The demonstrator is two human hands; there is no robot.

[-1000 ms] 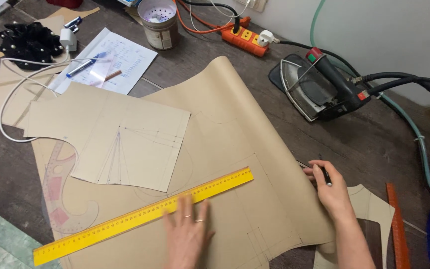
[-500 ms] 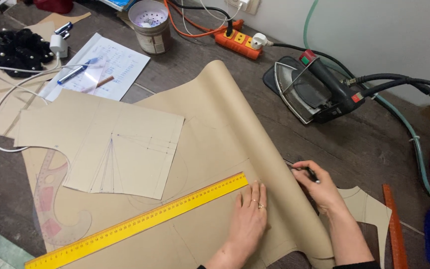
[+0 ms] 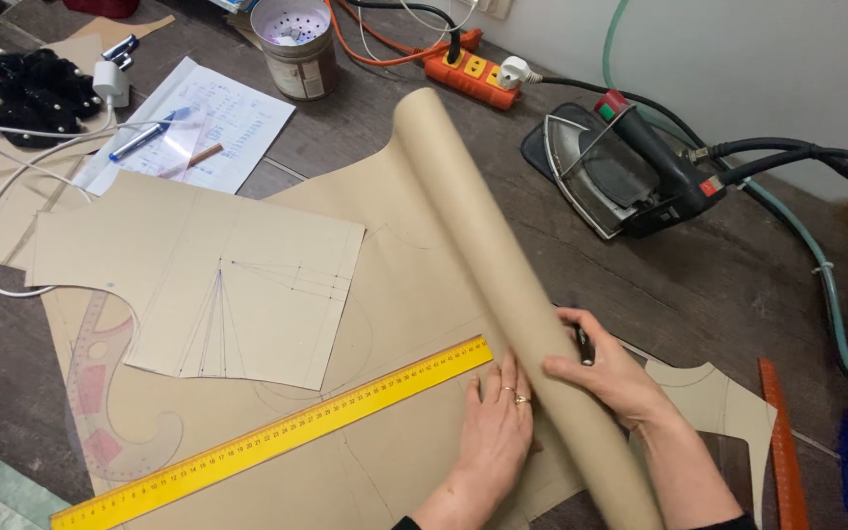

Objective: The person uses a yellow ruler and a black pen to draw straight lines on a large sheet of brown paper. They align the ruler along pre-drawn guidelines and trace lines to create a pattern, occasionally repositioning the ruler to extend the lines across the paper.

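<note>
Hands (image 3: 552, 393) on paper roll (image 3: 503, 285), ruler (image 3: 277, 437) left

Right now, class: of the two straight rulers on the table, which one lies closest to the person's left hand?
The long yellow ruler: its end lies right beside the left hand on the brown paper. The orange ruler lies at the far right, beyond the right hand.

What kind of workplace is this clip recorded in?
Probably a sewing or pattern-making workshop: a cut paper pattern piece lies on brown pattern paper, with a long yellow ruler and a steam iron on the table.
</note>
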